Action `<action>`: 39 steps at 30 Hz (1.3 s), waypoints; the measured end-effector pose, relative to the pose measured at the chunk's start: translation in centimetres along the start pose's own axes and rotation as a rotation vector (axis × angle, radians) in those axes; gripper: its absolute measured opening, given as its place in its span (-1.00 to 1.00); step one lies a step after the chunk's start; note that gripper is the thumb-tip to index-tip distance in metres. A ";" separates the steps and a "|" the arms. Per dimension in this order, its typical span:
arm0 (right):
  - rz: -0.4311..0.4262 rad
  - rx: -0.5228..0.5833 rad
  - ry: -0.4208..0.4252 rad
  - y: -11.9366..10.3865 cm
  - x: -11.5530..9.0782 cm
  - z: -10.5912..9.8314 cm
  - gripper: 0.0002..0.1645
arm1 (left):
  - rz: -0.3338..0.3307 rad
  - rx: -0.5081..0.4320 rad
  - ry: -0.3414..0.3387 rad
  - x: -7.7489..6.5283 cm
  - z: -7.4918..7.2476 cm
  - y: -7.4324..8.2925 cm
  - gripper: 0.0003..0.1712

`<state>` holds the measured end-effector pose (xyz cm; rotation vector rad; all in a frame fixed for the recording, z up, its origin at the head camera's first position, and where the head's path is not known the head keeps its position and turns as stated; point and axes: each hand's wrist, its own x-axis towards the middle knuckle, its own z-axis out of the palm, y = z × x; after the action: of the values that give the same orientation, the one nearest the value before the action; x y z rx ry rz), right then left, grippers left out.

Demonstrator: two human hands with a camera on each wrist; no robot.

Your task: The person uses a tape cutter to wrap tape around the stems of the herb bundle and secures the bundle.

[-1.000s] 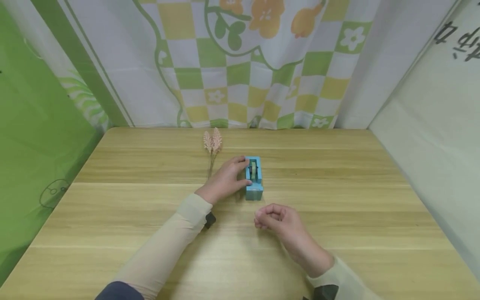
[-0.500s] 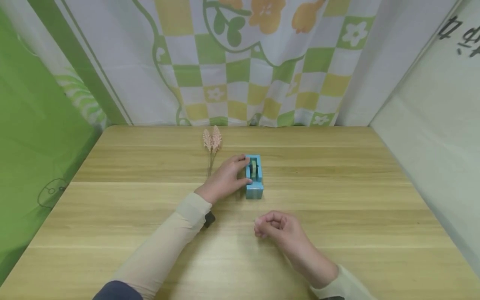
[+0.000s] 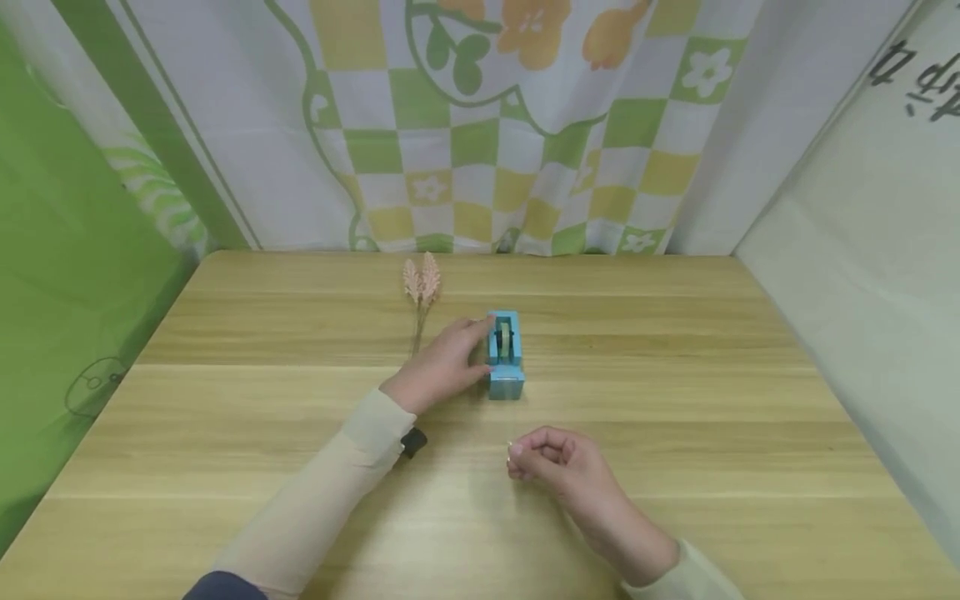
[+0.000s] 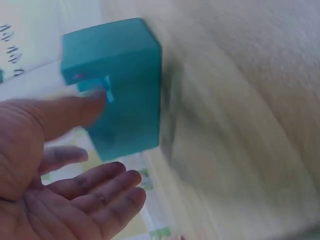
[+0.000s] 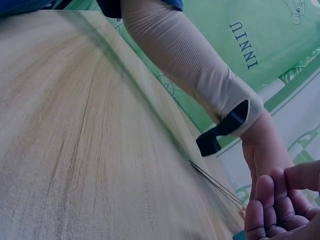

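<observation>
A blue tape dispenser point(image 3: 506, 386) with a roll of pale tape point(image 3: 505, 340) stands on the wooden table. At its left side is my left hand point(image 3: 441, 364), thumb and forefinger spread along it. In the left wrist view the thumb lies over the side of the dispenser point(image 4: 125, 110), while the other fingers extend loosely, without wrapping round it. Nearer to me, my right hand point(image 3: 573, 467) pinches a tiny shiny piece of tape point(image 3: 510, 447) between thumb and forefinger. The right wrist view shows these fingertips pressed together, most of the tape hidden.
Two pink flower sprigs point(image 3: 422, 283) with thin stems lie on the table point(image 3: 675, 358) behind my left hand. A patterned curtain point(image 3: 472, 142) hangs along the back edge. Green cloth point(image 3: 75, 208) borders the left side and a pale sheet point(image 3: 862, 233) the right.
My right hand has drawn slightly toward me, away from the dispenser. The left hand has loosened and shifted a little to the left; the dispenser stays where it was.
</observation>
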<state>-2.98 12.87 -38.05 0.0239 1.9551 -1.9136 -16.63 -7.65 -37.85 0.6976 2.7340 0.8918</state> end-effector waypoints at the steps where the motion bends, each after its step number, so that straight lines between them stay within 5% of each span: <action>1: 0.002 0.002 0.006 0.0 0.0 0.0 -0.74 | -0.018 -0.010 0.008 -0.2 -0.3 0.0 -0.16; 4: 0.007 0.004 0.025 0.0 -0.1 -0.2 -0.78 | -0.094 -0.015 0.054 -0.9 -1.5 -0.3 -0.32; 9: 0.012 0.010 0.047 0.1 -0.2 -0.5 -0.80 | -0.266 0.046 0.069 -1.6 -3.4 -1.5 -0.84; 12: 0.012 0.011 0.057 0.1 -0.2 -0.7 -0.81 | -0.318 0.040 0.031 -1.7 -3.8 -2.3 -0.72; 18: 0.002 0.009 0.056 0.1 -0.2 -0.8 -0.80 | -0.365 -0.006 -0.011 -1.4 -3.3 -3.5 -0.48; 35: 0.018 0.020 0.044 0.2 0.1 -0.2 -0.80 | -0.440 0.012 0.075 -2.1 -2.7 -5.0 -0.96; 39: 0.014 0.017 0.033 0.3 0.1 -0.1 -0.78 | -0.437 -0.009 0.116 -3.1 -3.1 -5.2 -0.90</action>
<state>-3.00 13.01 -38.37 0.0742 1.9542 -1.9327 -16.87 -14.40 -38.32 0.0352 2.8093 0.8567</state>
